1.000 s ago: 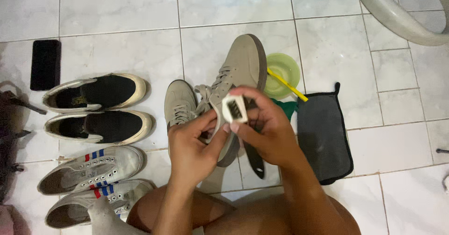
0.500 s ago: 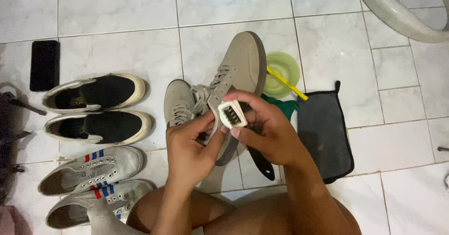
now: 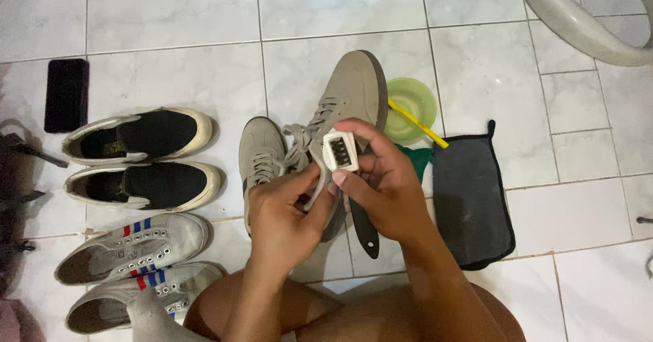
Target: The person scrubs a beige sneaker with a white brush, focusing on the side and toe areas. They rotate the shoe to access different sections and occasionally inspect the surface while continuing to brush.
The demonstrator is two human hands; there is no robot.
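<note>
Squarely between both grips, white brush (image 3: 341, 149).

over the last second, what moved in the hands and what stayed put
The small white brush shifted a little left and down, its bristled face turning toward the camera, pinched by the right hand with the left hand close beside it. The beige shoes, the other pairs, phone and dark cloth stayed put.

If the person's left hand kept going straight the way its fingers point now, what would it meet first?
The left hand points up and to the right, its fingertips already at the small white brush held by the right hand. Just beyond lies the tan shoe, though depth is unclear.
</note>
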